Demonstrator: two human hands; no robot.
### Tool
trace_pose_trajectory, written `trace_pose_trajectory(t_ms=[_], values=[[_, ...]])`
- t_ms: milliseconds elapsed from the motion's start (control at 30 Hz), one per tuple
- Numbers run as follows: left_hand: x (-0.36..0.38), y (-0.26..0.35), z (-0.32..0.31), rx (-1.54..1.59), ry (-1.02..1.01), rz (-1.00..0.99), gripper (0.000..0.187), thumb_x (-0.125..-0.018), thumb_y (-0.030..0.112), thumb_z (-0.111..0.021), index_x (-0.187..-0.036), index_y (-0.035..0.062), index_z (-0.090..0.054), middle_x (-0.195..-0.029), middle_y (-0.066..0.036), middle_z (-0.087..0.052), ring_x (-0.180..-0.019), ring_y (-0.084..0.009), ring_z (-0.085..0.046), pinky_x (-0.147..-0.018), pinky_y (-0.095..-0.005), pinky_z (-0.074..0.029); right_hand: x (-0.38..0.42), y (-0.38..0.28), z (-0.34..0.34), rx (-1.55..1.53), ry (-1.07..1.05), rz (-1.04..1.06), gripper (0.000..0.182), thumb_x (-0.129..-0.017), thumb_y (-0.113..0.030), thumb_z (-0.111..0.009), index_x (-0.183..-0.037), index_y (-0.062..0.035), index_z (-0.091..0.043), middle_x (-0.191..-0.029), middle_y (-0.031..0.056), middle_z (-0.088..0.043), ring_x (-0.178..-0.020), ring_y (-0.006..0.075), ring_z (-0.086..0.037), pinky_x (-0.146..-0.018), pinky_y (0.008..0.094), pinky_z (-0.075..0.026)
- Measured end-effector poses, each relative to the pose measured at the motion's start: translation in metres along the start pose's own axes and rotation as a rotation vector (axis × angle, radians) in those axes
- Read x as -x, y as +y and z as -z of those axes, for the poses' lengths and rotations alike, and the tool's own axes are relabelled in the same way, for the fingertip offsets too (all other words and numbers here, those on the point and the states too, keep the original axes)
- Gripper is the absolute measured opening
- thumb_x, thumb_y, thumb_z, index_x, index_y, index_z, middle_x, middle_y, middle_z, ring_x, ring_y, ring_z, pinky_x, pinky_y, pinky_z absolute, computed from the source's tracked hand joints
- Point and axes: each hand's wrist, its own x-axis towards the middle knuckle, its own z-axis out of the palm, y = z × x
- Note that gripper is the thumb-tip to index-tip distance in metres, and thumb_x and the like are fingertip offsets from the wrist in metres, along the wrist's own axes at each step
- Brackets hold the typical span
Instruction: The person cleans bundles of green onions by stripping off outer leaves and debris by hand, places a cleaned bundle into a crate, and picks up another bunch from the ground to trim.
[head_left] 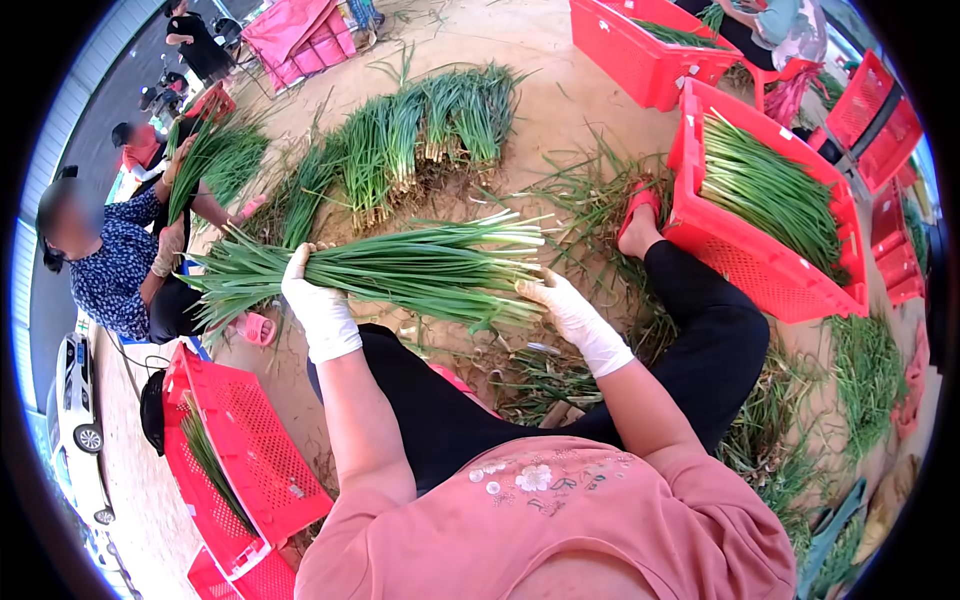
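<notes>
Dirt floor [545, 85]: green bundles [425, 125] beyond left hand [322, 308], loose stalks [545, 380] below right hand [575, 312], crate [740, 262] to that hand's right.

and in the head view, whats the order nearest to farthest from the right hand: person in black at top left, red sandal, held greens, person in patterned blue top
From the right hand:
1. Held greens, right beside it
2. Red sandal, ahead, slightly right
3. Person in patterned blue top, left side
4. Person in black, far top left

Loose bunch of long green stalks [410, 265]
Spans crosswise between left hand [318, 305] and right hand [572, 312], with uneven pale ends [518, 240] rightward, thin tips [215, 283] splayed leftward.
</notes>
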Motion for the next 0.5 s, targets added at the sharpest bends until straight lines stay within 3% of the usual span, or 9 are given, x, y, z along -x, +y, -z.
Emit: trace_pose_trajectory(t_ms=[67,133,167,233,300,333,400,433,500], values=[[0.004,0.003,-0.005,-0.031,-0.011,-0.029,0.008,-0.077,0.009,-0.058,-0.077,0.0012,-0.056,-0.074,-0.009,-0.057,-0.073,-0.0201,-0.056,-0.073,-0.0327,-0.047,-0.027,0.034,0.015,0.039,0.148,0.093,0.033,-0.084,-0.014,-0.053,-0.110,0.0057,-0.053,-0.100,0.0109,-0.060,-0.093,0.0166,-0.054,-0.081,0.0253,-0.042],[0.002,0.007,0.000,-0.021,-0.047,-0.046,0.008,-0.078,0.009,-0.057,-0.077,0.0011,-0.055,-0.074,-0.010,-0.057,-0.073,-0.0206,-0.055,-0.074,-0.0333,-0.047,-0.036,0.046,0.036,0.518,0.334,0.250,0.022,-0.085,-0.012,-0.047,-0.097,0.0019,-0.059,-0.084,0.0092,-0.061,-0.075,0.0152,-0.054,-0.069,0.0262,-0.043],[0.001,0.008,0.005,-0.008,-0.081,-0.056,0.009,-0.078,0.009,-0.057,-0.077,0.0010,-0.055,-0.074,-0.010,-0.057,-0.074,-0.0211,-0.055,-0.075,-0.0339,-0.047,-0.047,0.062,0.056,0.724,0.447,0.322,0.019,-0.085,-0.005,-0.043,-0.090,0.0039,-0.058,-0.083,0.0088,-0.062,-0.079,0.0166,-0.057,-0.072,0.0258,-0.044],[-0.003,0.008,0.011,-0.001,-0.077,-0.076,0.010,-0.079,0.010,-0.056,-0.076,0.0009,-0.055,-0.075,-0.010,-0.056,-0.074,-0.0218,-0.054,-0.076,-0.0347,-0.046,-0.032,0.042,0.061,0.216,0.570,0.174,0.019,-0.088,-0.007,-0.042,-0.090,0.0000,-0.060,-0.078,0.0054,-0.060,-0.074,0.0138,-0.055,-0.069,0.0256,-0.043],[-0.002,0.011,0.012,0.023,-0.042,-0.067,0.010,-0.079,0.010,-0.057,-0.076,0.0007,-0.055,-0.075,-0.010,-0.056,-0.074,-0.0212,-0.055,-0.077,-0.0345,-0.046,-0.022,0.020,0.071,0.102,0.610,0.187,0.016,-0.089,-0.012,-0.048,-0.089,-0.0009,-0.060,-0.074,0.0024,-0.059,-0.069,0.0116,-0.053,-0.066,0.0243,-0.043],[-0.001,0.011,0.010,0.042,-0.004,-0.066,0.009,-0.079,0.009,-0.057,-0.076,0.0006,-0.055,-0.076,-0.010,-0.056,-0.074,-0.0204,-0.055,-0.077,-0.0335,-0.047,-0.011,0.001,0.059,0.106,0.605,0.186,0.016,-0.089,-0.012,-0.048,-0.089,-0.0009,-0.060,-0.074,0.0024,-0.059,-0.069,0.0116,-0.053,-0.066,0.0243,-0.043],[0.003,0.013,0.006,0.040,0.015,-0.073,0.009,-0.079,0.009,-0.057,-0.077,0.0005,-0.055,-0.076,-0.010,-0.056,-0.074,-0.0201,-0.055,-0.077,-0.0330,-0.047,0.008,-0.029,0.026,0.289,0.232,0.211,0.019,-0.086,-0.019,-0.056,-0.092,-0.0023,-0.063,-0.078,0.0034,-0.060,-0.071,0.0096,-0.052,-0.065,0.0225,-0.042],[0.004,0.012,0.004,0.039,0.030,-0.077,0.008,-0.079,0.008,-0.057,-0.077,0.0004,-0.055,-0.076,-0.010,-0.056,-0.073,-0.0197,-0.056,-0.077,-0.0324,-0.047,0.010,-0.029,0.016,0.415,0.073,0.303,0.025,-0.083,-0.022,-0.061,-0.094,0.0000,-0.064,-0.082,0.0071,-0.063,-0.077,0.0124,-0.056,-0.070,0.0254,-0.044],[0.007,0.009,-0.001,0.041,0.030,-0.084,0.009,-0.079,0.009,-0.056,-0.078,0.0001,-0.055,-0.076,-0.010,-0.056,-0.074,-0.0196,-0.056,-0.076,-0.0316,-0.047,0.014,-0.033,-0.014,0.936,0.052,0.424,0.036,-0.078,-0.033,-0.063,-0.094,-0.0005,-0.064,-0.090,0.0158,-0.063,-0.087,0.0256,-0.060,-0.079,0.0321,-0.045]])
